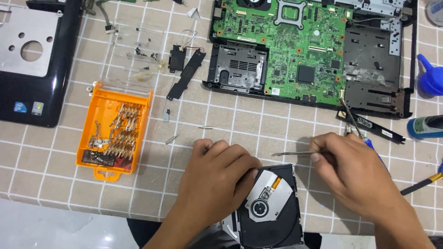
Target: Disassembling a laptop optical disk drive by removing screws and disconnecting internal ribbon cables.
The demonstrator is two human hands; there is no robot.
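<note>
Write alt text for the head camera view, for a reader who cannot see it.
A person's left hand presses on an opened optical disc drive at the table's near edge, while the right hand holds metal tweezers and a screwdriver. Behind lie a stripped laptop's green motherboard and an orange bit case.

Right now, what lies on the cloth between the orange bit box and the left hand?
In the head view, one small loose metal bit on checked tablecloth, between orange bit box and left hand.
</note>
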